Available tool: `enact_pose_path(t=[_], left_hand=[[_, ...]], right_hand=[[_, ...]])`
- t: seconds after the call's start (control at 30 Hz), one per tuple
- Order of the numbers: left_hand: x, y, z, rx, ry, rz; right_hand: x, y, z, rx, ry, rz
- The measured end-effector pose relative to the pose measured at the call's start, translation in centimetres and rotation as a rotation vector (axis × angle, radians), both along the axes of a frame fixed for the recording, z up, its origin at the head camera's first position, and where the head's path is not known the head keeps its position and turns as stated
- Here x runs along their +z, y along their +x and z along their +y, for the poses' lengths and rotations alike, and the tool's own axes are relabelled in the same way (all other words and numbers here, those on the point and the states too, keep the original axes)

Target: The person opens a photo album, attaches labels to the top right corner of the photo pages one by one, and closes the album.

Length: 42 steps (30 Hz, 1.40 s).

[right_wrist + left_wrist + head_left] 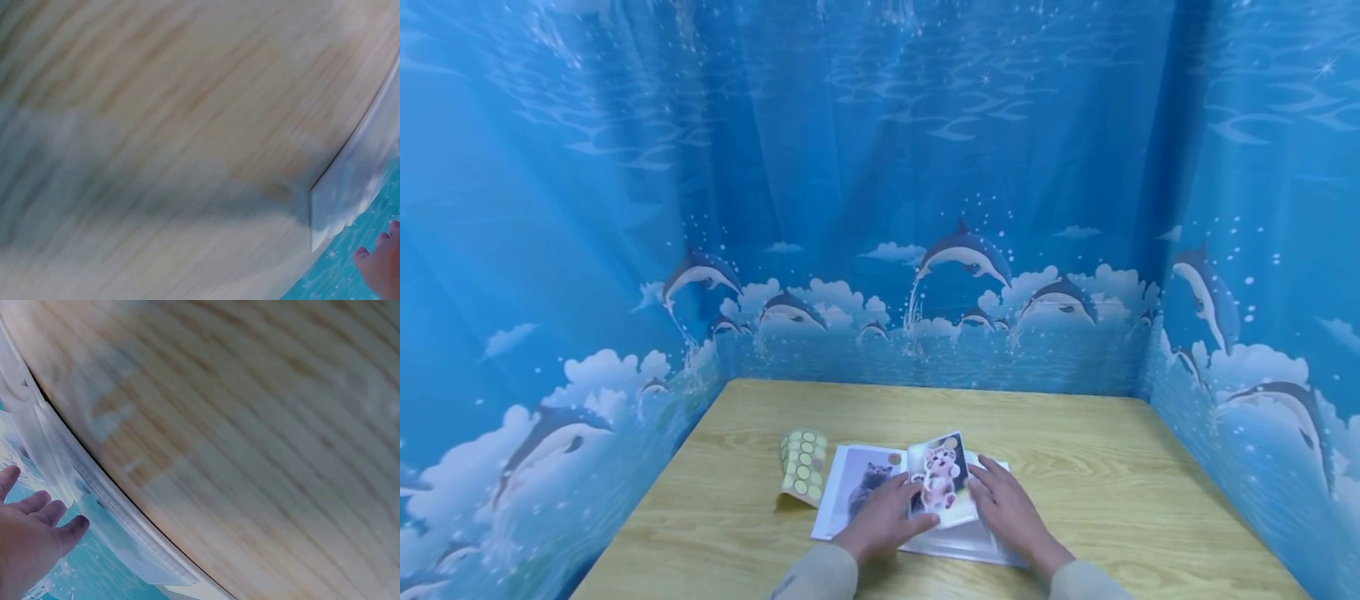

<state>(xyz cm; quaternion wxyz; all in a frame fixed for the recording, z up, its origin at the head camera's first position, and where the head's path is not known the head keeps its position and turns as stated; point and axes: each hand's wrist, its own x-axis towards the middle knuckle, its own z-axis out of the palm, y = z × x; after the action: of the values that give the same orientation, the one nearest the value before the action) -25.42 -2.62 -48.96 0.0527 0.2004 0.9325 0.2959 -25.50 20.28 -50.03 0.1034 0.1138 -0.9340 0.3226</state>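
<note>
An open album (861,450) with clear sleeves lies on the table, a grey cat picture (871,482) on its left page. Over the right page is a photo card (942,479) of a pinkish-white kitten, slightly tilted, a round sticker near its top corner. My left hand (883,517) touches the card's left side with extended fingers, thumb near its lower edge. Along the card's right edge rest the fairly straight fingers of my right hand (1009,508). The left wrist view shows the left hand (37,534) with fingers spread; only part of the right hand (381,265) shows in the right wrist view.
A curled sheet of round yellow-green stickers (805,467) lies left of the album. The wooden table (1075,450) is enclosed at the back and sides by a blue dolphin-print curtain (850,208).
</note>
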Motion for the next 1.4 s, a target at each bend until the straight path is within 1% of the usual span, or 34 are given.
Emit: enact_pose_path(t=[0.1,0.2,0.33,0.5,0.7,0.83,0.93,0.97,1.07,1.2,1.27,1.4], left_hand=[[0.2,-0.2,-0.1,0.002,0.059,0.012],[0.6,-0.3,-0.2,-0.001,0.130,0.012],[1.3,-0.4,-0.1,0.007,0.233,-0.021],[2.1,-0.6,-0.1,0.029,0.315,-0.041],[2.8,-1.2,-0.2,0.077,0.346,-0.026],[3.1,-1.7,-0.5,0.116,0.357,-0.077],[3.2,-2.0,-0.9,0.146,0.359,-0.127],[3.2,-2.0,-1.1,0.150,0.362,-0.134],[3.2,-2.0,-1.7,0.145,0.373,-0.138],[3.2,-1.9,-2.7,0.123,0.404,-0.107],[3.2,-1.8,-3.2,0.114,0.434,-0.094],[3.2,-1.6,-4.1,0.119,0.516,-0.122]], right_hand=[[0.4,0.0,-0.6,-0.002,-0.043,0.020],[0.7,-0.1,-1.4,0.002,-0.072,0.025],[1.1,-0.2,-2.4,0.016,-0.114,0.021],[1.4,-0.1,-3.6,0.059,-0.136,0.041],[1.5,0.0,-4.9,0.125,-0.117,0.104],[1.7,0.2,-5.5,0.179,-0.095,0.128],[1.9,0.4,-5.7,0.207,-0.090,0.118],[1.9,0.5,-5.8,0.213,-0.088,0.114],[1.9,0.5,-5.8,0.215,-0.064,0.111],[1.7,0.4,-5.5,0.188,-0.019,0.114],[1.5,0.4,-5.3,0.173,-0.007,0.106],[1.1,0.3,-4.9,0.158,0.036,0.087]])
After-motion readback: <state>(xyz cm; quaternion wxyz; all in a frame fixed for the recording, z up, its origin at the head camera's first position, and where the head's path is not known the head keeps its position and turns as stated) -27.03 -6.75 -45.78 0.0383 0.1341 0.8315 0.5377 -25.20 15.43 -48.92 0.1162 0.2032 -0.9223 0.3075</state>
